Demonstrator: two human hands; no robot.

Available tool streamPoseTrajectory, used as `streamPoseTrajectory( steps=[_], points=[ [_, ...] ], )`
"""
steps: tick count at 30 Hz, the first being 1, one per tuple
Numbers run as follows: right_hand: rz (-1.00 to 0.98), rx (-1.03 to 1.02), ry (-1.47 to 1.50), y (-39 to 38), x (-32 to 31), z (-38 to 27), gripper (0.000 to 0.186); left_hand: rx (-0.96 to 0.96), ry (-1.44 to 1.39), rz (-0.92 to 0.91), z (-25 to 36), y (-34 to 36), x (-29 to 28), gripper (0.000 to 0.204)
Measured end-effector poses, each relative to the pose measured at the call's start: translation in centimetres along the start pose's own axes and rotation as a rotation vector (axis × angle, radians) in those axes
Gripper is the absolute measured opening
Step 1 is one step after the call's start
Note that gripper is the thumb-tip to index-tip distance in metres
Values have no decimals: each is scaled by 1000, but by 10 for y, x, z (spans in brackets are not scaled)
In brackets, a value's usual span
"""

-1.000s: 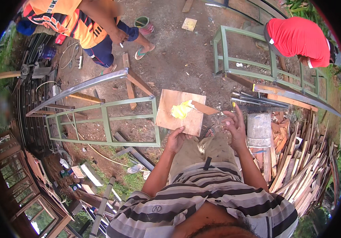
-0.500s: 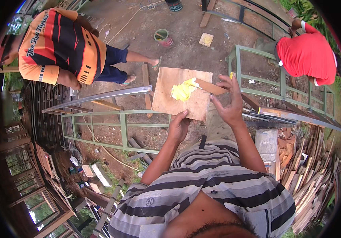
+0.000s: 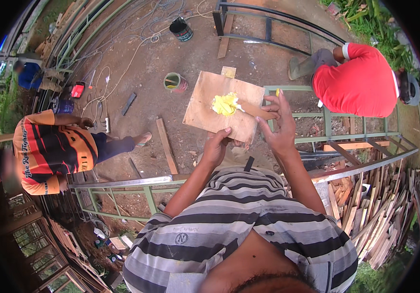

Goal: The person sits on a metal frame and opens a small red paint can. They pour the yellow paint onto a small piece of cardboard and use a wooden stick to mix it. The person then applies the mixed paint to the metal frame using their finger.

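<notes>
A square plywood board lies tilted in front of me, with a lump of yellow putty near its middle. My left hand grips the board's near edge, thumb on top and fingers hidden underneath. Between the thumb and fingers of my right hand is a flat brown spreader. Its far end reaches the right side of the putty, smeared pale at the tip. One or two of the right hand's fingers stick up, and yellow shows on a fingertip.
Green metal frames extend on both sides of me. At right is a pile of wood scraps. Beyond the board stand a paint bucket and a dark bucket. One person in red bends at right; another in orange is at left.
My view has turned, so the surroundings have shifted. Both hands keep hold of the board and spreader, and the putty looks more gathered. The person in orange now appears lower at left.
</notes>
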State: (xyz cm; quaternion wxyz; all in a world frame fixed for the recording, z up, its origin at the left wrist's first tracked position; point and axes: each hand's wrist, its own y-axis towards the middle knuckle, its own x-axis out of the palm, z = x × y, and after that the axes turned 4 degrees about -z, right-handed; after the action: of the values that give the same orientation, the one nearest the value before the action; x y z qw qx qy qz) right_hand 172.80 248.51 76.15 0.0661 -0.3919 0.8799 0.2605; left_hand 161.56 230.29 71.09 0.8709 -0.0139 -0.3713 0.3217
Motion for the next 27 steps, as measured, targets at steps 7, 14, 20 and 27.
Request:
streamPoseTrajectory(
  steps=[7,14,20,27],
  points=[
    [92,-25,-258,12,-39,19,96,-242,104,-182,10,77,26,33],
    [265,130,-443,26,-49,17,96,-482,78,-335,9,145,34,32],
    [545,342,-312,67,-43,24,94,-573,211,-432,23,239,26,30],
    [884,473,86,153,27,24,79,-753,502,-560,101,391,-16,35]
  ],
)
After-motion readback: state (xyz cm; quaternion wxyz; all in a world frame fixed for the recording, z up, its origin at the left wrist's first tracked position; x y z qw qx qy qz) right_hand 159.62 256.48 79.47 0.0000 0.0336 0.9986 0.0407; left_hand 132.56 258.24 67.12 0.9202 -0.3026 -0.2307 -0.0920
